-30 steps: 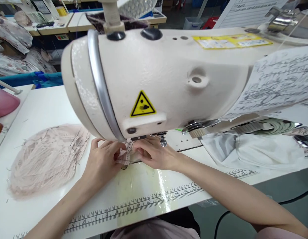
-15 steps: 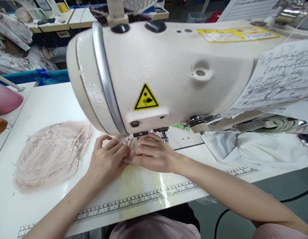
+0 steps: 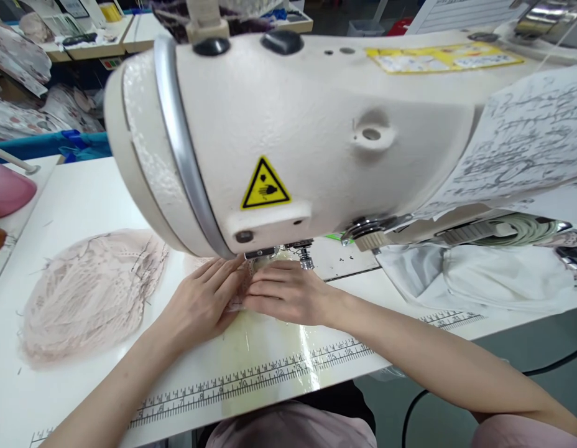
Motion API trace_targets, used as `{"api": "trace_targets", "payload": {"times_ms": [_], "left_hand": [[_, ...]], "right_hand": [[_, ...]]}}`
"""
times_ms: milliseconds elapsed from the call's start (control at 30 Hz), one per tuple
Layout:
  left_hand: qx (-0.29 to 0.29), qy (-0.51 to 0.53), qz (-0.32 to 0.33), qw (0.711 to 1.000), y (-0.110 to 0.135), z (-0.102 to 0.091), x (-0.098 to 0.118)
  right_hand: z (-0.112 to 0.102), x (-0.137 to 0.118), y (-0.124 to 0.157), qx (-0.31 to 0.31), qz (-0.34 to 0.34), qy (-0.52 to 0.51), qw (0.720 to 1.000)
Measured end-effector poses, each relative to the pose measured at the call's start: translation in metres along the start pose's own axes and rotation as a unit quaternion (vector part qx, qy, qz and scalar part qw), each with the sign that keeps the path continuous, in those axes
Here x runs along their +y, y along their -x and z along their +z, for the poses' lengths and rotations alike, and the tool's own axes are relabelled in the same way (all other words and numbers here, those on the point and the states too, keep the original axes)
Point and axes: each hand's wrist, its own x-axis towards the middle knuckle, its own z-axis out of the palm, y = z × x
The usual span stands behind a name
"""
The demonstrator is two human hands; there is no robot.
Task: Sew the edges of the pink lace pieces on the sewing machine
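Note:
My left hand and my right hand lie side by side on the white table, right under the head of a cream sewing machine. Both have their fingers stretched out flat, pressing on a small piece of pale pink lace that shows between them. The fingertips point toward the presser foot; the needle itself is hidden by the machine head.
A pile of pink lace pieces lies to the left. A printed ruler runs along the table's front edge. White fabric is bunched at the right, under a patterned sheet. A pink object sits far left.
Both hands went from pinching and folding the lace to lying flat on it. They slid slightly forward, toward the presser foot.

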Motion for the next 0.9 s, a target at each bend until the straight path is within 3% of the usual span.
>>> {"api": "trace_targets", "payload": {"times_ms": [100,233,600,900], "left_hand": [[-0.044,0.004,-0.027,0.999,0.004,0.006,-0.006],[-0.051,-0.015,-0.019,0.998,0.006,0.008,-0.009],[-0.039,-0.040,0.009,0.998,0.005,0.006,-0.013],[-0.042,-0.031,-0.008,0.999,0.005,0.005,-0.011]], "right_hand": [[0.001,0.001,-0.001,0.070,-0.024,-0.012,0.997],[0.000,0.001,-0.003,0.092,-0.016,-0.002,0.996],[0.000,-0.001,-0.005,0.078,-0.034,0.017,0.996],[-0.001,-0.001,-0.008,0.092,-0.029,0.021,0.995]]}}
